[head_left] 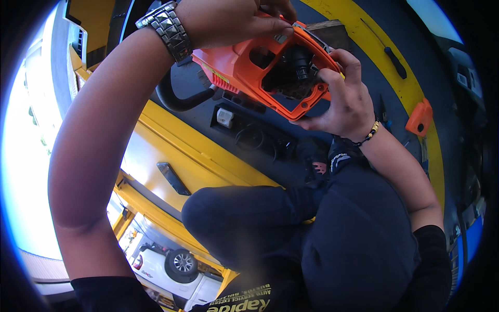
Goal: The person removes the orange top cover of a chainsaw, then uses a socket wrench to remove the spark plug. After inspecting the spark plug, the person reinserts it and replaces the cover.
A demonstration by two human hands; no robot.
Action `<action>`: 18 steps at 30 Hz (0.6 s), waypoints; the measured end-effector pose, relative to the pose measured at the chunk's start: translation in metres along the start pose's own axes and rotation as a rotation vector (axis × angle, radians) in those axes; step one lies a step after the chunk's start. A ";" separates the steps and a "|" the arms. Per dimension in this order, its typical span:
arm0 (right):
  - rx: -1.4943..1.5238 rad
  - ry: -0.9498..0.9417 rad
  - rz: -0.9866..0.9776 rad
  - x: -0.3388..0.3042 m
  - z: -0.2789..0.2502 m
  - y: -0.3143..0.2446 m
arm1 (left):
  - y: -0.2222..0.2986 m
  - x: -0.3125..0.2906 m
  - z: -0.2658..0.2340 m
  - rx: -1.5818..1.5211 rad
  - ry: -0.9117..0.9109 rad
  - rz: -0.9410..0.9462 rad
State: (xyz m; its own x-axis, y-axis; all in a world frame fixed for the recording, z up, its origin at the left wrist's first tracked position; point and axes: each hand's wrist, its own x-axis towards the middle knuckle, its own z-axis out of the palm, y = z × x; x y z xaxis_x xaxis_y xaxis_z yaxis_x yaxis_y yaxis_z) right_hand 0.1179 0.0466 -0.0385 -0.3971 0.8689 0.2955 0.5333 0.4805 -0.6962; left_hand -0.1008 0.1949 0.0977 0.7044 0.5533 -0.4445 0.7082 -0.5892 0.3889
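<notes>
An orange chainsaw body [236,62] is held up between my hands, tilted, with its open cavity toward me. Inside that cavity sit a black ribbed part [300,61] and dark, dirty surfaces. My left hand [228,25], below a metal watch, grips the upper edge; some of its fingers are hidden behind the housing. On the right side, my right hand [349,104] wraps round the rim, with the thumb along the lower edge and fingers at the opening. A curved black handlebar [175,100] shows at the left of the body.
A wooden block [332,35] lies behind the body. To the right are a black-handled screwdriver [396,63] and an orange cover [419,118], by a yellow band. Below the body sits a black tray [221,130] with a white item and cable. A phone [173,178] rests on yellow metal.
</notes>
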 end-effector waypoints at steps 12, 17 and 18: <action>0.118 0.147 -0.304 0.021 -0.033 -0.022 | 0.017 -0.019 -0.059 -0.439 -0.350 -0.069; 0.259 0.269 -0.347 0.015 -0.045 0.003 | -0.013 -0.067 -0.003 -0.596 0.096 0.444; 0.271 0.298 -0.354 0.011 -0.053 0.013 | -0.016 -0.073 0.006 -0.730 0.152 0.457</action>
State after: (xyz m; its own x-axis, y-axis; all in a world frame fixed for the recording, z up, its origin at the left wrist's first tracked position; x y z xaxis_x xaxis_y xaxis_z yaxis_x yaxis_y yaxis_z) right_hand 0.1602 0.0693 -0.0096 -0.2674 0.6739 0.6887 0.1776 0.7370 -0.6522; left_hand -0.1640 0.1598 0.1192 0.8883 0.4584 -0.0271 0.1716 -0.2767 0.9455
